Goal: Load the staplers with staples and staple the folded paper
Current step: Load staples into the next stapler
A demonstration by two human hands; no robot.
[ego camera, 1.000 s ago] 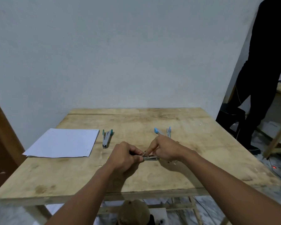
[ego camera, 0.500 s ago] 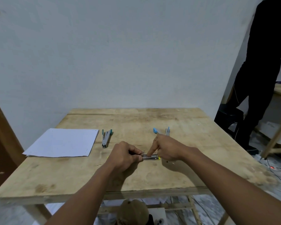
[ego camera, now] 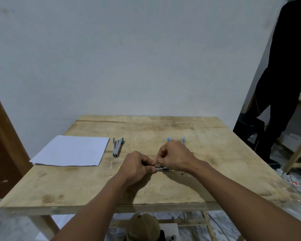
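My left hand (ego camera: 137, 166) and right hand (ego camera: 175, 157) meet knuckle to knuckle on the wooden table (ego camera: 163, 192). Both sets of fingers are curled, pinching a small silver-and-yellow staple pack (ego camera: 162, 168) that lies between them. Beyond my left fingers lies a teal stapler (ego camera: 116, 146), with the paper (ego camera: 71, 151) further left. A blue stapler (ego camera: 182, 140) peeks out just behind my right knuckles.

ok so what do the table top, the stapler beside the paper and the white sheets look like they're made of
table top: bare wood, probably plywood; matte, stained, with visible grain and a layered front edge.
stapler beside the paper: seems to be grey metal with teal plastic ends; the body has a dull sheen.
white sheets: paper, matte, with thin stacked edges showing at the near side.
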